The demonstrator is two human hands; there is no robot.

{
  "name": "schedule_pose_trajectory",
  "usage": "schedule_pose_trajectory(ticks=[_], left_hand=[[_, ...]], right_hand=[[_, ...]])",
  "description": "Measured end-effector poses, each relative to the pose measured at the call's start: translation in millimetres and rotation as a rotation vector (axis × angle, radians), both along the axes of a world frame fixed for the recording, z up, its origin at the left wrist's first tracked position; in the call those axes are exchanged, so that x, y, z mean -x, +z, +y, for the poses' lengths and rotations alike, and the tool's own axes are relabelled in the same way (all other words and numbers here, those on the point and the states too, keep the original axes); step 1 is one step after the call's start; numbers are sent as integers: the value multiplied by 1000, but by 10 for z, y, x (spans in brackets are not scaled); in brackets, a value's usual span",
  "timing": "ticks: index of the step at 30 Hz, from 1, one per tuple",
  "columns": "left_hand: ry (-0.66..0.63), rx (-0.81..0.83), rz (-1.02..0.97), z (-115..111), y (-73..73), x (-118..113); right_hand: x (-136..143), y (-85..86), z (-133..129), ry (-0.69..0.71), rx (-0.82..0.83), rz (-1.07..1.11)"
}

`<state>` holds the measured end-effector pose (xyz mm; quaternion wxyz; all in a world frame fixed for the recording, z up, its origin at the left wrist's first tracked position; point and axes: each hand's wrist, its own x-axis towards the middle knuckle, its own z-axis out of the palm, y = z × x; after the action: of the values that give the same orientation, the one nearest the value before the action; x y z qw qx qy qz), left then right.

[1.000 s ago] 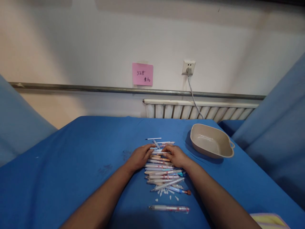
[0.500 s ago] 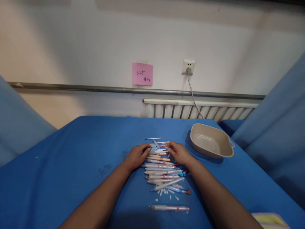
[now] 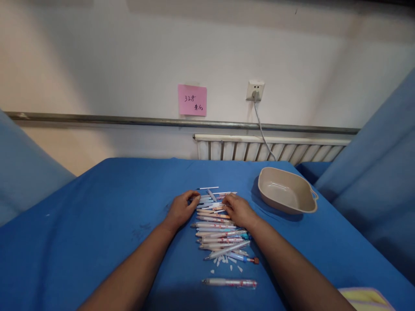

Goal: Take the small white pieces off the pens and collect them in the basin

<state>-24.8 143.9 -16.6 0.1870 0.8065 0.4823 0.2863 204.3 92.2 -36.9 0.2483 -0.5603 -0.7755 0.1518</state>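
Note:
Several pens (image 3: 220,239) lie in a column, mostly sideways, on the blue cloth. My left hand (image 3: 183,208) is at the upper left end of the column, thumb and fingers curled near the pen tips. My right hand (image 3: 238,209) rests at the upper right end, fingers bent over the pen ends; what its fingertips hold is too small to make out. A thin refill (image 3: 208,188) lies above the column. Small white pieces (image 3: 223,259) are scattered below it, and a single pen (image 3: 229,283) lies apart nearer to me.
A beige basin (image 3: 287,192) stands at the right on the blue cloth (image 3: 97,216). A yellow item (image 3: 366,299) lies at the lower right edge. Behind are a radiator (image 3: 269,149), a plugged-in cable (image 3: 262,129) and a pink note (image 3: 192,100). Blue curtains hang at both sides.
My left hand has shifted slightly left and up, away from the pens' middle. My right hand has moved slightly left over the pen ends. The upper pens have shifted a little.

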Motion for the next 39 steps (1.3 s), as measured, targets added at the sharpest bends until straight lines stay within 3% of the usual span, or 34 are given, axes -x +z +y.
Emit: schedule_pose_trajectory(ticks=[4,10,16,26,33,37,39], left_hand=[[-144,-1,67,-59,-33,-88],[-105,-37,31,-61,-38,-77],[-133,-36,12,-77,-31,-87],[-281,37,-16,-148,61,-112],[-215,103,-12,-158,74,-138],[-267,30,-70,-166,74,-142],[-283,69,-31,-166,70,-142]], right_hand=[[-23,26,-2,-30,-78,-1],[13,127,-54,139,44,-99],[67,211,-122,181,28,-196],[18,59,-21,100,105,203],[59,-19,6,119,118,330],[55,-42,17,104,159,431],[43,-58,25,93,162,436]])
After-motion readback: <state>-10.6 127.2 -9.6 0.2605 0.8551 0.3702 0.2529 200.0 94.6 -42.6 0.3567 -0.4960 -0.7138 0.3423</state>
